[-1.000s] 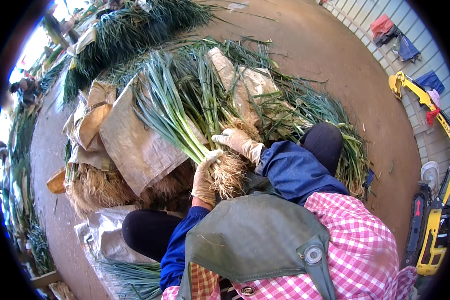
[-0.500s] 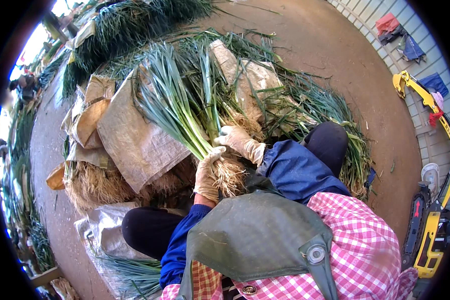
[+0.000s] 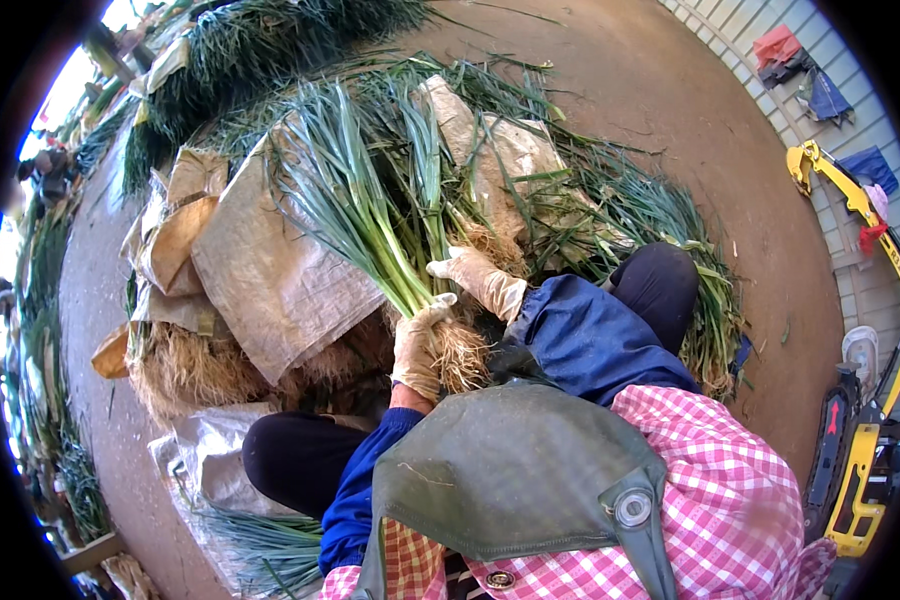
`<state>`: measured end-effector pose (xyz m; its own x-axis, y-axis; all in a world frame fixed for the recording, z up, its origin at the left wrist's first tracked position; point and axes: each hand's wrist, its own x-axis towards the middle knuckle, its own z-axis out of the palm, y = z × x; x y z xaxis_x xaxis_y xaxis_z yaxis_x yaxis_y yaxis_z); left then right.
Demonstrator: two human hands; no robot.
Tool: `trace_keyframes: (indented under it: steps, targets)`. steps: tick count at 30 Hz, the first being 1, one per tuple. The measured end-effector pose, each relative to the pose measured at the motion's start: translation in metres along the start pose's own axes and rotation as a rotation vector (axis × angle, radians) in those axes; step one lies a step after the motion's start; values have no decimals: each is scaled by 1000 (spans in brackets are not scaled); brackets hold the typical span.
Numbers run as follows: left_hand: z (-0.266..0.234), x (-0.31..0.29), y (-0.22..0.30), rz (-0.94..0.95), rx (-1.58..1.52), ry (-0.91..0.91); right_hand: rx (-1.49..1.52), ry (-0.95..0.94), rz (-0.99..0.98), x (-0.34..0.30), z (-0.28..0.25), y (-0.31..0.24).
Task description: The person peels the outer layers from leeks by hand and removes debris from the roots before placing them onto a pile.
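Note:
My left hand (image 3: 417,350), in a pale work glove, is closed round the lower stems of a bunch of green onions (image 3: 375,225). The long leaves fan away from me, and the shaggy tan roots (image 3: 459,353) hang out on the near right side of the fist. Just beyond it, my right hand (image 3: 478,280), gloved too, has its fingers bent at the foot of a separate upright green onion stalk (image 3: 433,195). Its thumb and fingers look closed on that stalk, though the far fingers are partly hidden.
Tan woven sacking (image 3: 270,260) covers a rooted pile (image 3: 195,375) at the left. More loose green onions (image 3: 660,210) lie at the right beside my knee. A dark green apron (image 3: 510,470) covers my lap. A yellow toy excavator (image 3: 850,190) stands by the tiled wall.
My right hand has drawn slightly up and away from the bunch to the separate stalk. My left hand keeps its grip on the bunch in almost the same place.

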<state>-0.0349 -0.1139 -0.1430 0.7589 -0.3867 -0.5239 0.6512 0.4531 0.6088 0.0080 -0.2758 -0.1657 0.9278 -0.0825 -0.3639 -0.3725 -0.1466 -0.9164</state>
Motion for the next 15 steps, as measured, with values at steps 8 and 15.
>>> trace_keyframes:
  steps: [8, 15]
  targets:
    - [0, 5, 7, 152, -167, 123, 412, 25, 5, -22, -1, -6]
    - [9, -10, 18, -71, -257, -135, 359, 88, -23, -20, -12, -1]
